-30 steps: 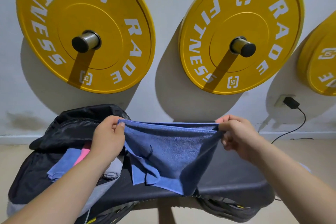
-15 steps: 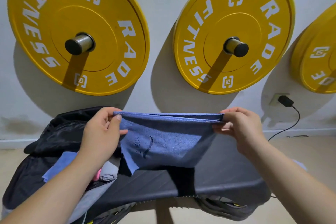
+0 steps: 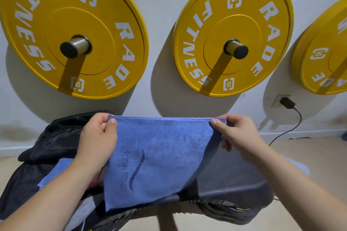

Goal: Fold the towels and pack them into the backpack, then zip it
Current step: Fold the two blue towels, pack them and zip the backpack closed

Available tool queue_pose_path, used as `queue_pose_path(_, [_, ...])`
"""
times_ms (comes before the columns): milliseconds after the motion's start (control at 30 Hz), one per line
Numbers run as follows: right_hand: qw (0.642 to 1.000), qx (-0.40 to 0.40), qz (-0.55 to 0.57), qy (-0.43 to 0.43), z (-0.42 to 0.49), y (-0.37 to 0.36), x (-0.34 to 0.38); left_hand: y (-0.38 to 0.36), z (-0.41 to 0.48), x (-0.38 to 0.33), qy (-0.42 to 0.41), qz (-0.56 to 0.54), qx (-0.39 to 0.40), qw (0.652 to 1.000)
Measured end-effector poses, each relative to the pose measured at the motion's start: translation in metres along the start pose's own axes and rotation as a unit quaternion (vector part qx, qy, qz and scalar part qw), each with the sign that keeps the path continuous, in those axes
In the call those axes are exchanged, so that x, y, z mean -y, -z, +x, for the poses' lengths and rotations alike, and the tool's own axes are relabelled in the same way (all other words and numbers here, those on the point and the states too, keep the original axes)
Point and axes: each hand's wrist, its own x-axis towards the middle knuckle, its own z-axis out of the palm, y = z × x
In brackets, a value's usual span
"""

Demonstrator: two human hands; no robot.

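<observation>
Left grip: clasping the upper left corner of the blue towel, thumb on the near face, fingers curled behind the hem. Right grip: clasping the upper right corner in the same manner, thumb in front, fingers behind. I hold the towel up in the air, its top hem pulled taut and roughly level between my two grips. The cloth hangs flat from that hem and comes down to a point at the lower left, with the bottom edge slanting upward to the right. The near face carries dark printing, "YOGA FITNESS", running vertically beside a long curved stroke. The towel hangs in front of the dark table; its lower corner crosses the table's near edge in view, and I cannot tell whether it touches. The black backpack lies open at the left end of the table, partly behind my left forearm, its flap standing up toward the wall. Inside it I note a lighter blue towel, a scrap of pink cloth largely hidden by my left wrist, and grey cloth nearer to me. On the white wall hang three yellow weight plates on pegs: left plate, middle plate, right plate, the last cut by the frame edge. A black plug sits in a wall socket at the right, its cable dropping to the floor.
</observation>
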Motion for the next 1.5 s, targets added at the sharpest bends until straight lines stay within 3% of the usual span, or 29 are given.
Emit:
queue_pose_path(167, [0.996, -0.067, 0.058, -0.028, 0.009, -0.016, -0.009, -0.01, 0.011, 0.006, -0.01, 0.041, -0.007, 0.999])
queue_pose_path(367, [0.984, -0.139, 0.075, 0.078, 0.021, -0.023, -0.005, -0.021, 0.017, 0.002, 0.009, -0.08, -0.024, 0.996])
queue_pose_path(500, [0.983, -0.142, -0.008, 0.113, 0.023, -0.017, -0.007, -0.016, 0.02, 0.009, 0.022, -0.083, 0.021, 0.996])
queue_pose_path(633, [0.993, -0.055, -0.09, 0.053, 0.018, -0.011, -0.042, -0.021, 0.002, 0.026, 0.109, -0.051, 0.1, 0.988])
queue_pose_path(733, [0.983, 0.057, -0.176, -0.011, 0.006, -0.01, -0.073, -0.02, -0.011, 0.058, 0.137, 0.055, 0.202, 0.968])
queue_pose_path(833, [0.945, 0.205, -0.234, -0.102, -0.012, -0.006, -0.086, -0.015, -0.024, 0.083, 0.167, 0.134, 0.314, 0.925])
queue_pose_path(900, [0.905, 0.286, -0.275, -0.15, -0.024, -0.002, -0.089, -0.014, -0.035, 0.09, 0.209, 0.138, 0.348, 0.903])
queue_pose_path(1000, [0.871, 0.345, -0.289, -0.197, -0.039, 0.003, -0.089, -0.014, -0.048, 0.094, 0.244, 0.154, 0.385, 0.876])
queue_pose_path(1133, [0.892, 0.298, -0.268, -0.209, -0.039, 0.009, -0.088, -0.016, -0.055, 0.097, 0.237, 0.17, 0.413, 0.863])
queue_pose_path(1267, [0.922, 0.201, -0.272, -0.188, -0.027, 0.001, -0.093, -0.022, -0.034, 0.093, 0.197, 0.205, 0.381, 0.879])
queue_pose_path(1500, [0.916, 0.168, -0.332, -0.153, 0.036, -0.027, -0.11, -0.05, 0.02, 0.096, 0.159, 0.243, 0.373, 0.881])
